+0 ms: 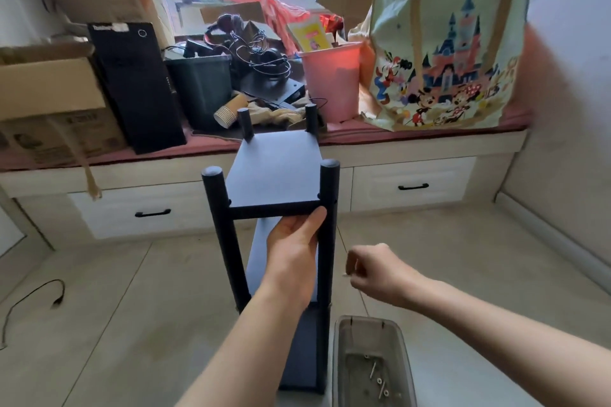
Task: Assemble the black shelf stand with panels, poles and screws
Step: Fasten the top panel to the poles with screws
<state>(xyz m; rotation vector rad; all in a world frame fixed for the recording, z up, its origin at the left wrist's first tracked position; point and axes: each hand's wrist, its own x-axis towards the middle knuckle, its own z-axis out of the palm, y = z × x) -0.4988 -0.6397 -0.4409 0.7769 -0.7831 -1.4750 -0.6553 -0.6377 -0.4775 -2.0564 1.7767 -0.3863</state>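
The black shelf stand (281, 172) stands upright on the tiled floor in front of me. Its top panel sits between four poles, with the front left pole (218, 201) and front right pole (329, 185) rising above it. A middle panel (261, 261) and a bottom panel (304, 350) show below. My left hand (291, 251) grips the top panel's front edge from beneath, thumb up beside the front right pole. My right hand (373, 271) hovers to the right of the stand, fingers curled and pinching something small and pale. A clear plastic tray (340, 357) on the floor holds several screws (380, 380).
Behind the stand runs a low window bench with drawers (413, 187). On it are a black computer tower (139, 86), a cardboard box (49, 86), a pink bucket (334, 79) and a printed bag (446, 43). A black cable (33, 304) lies on the floor at left.
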